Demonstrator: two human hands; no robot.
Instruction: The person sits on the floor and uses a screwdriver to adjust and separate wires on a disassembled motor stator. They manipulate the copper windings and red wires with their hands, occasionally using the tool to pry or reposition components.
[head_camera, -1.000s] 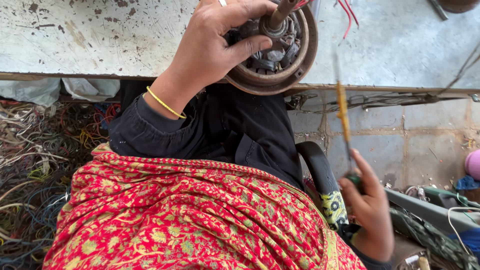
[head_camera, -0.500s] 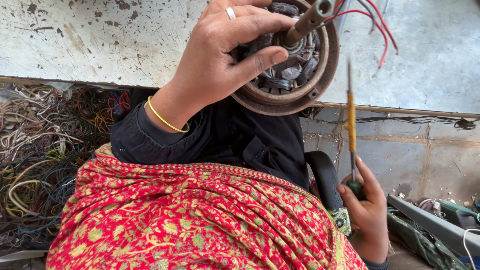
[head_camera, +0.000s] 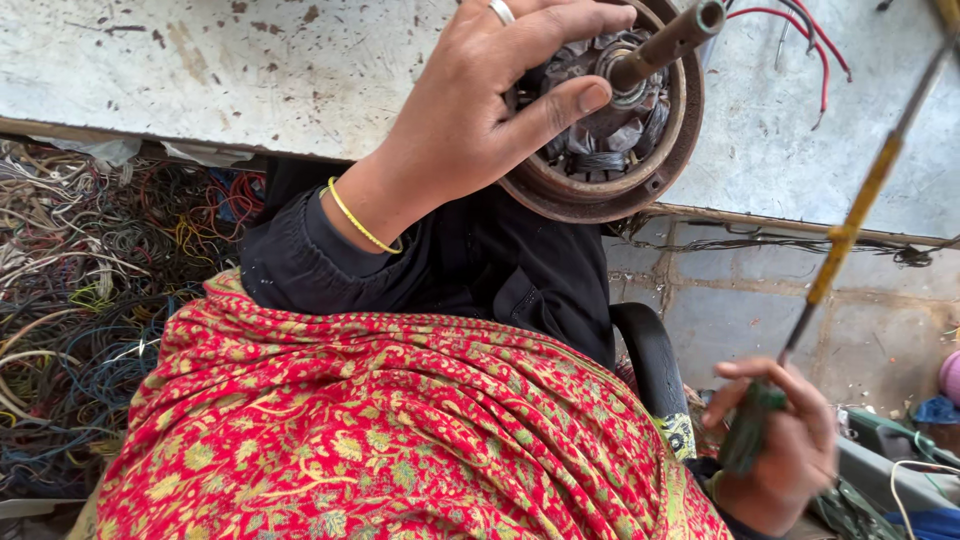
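- Since a second ago the view has closed in on the round rusty metal motor housing (head_camera: 640, 150); it now fills the top centre, sitting at the near edge of the scuffed grey-white worktop (head_camera: 200, 70) and overhanging it a little.
- Left hand (head_camera: 480, 120) has kept its grip throughout: fingers curled over the housing rim, thumb pressed in near the brown steel shaft (head_camera: 665, 42) that sticks up from the middle. Silver ring on one finger, thin yellow bangle (head_camera: 362, 222) at the wrist.
- Right hand (head_camera: 785, 455) has swung the long screwdriver with yellow-banded shank and dark green handle (head_camera: 850, 220) from near-upright to a slant; its tip now points up toward the housing's right side but runs out of frame, so contact cannot be told. Hand closed around the handle.
- Reads as the tool being brought to the motor, with the housing held steady.
- The housing is the only container-like item: an open shell holding dark copper windings (head_camera: 600, 135) and crumpled insulation around the shaft. Red and black lead wires (head_camera: 800, 40) trail out its top right onto the worktop.
- Tangled heap of scrap coloured wires (head_camera: 90, 290) on the floor at left; red patterned shawl (head_camera: 380, 430) covers the lap.
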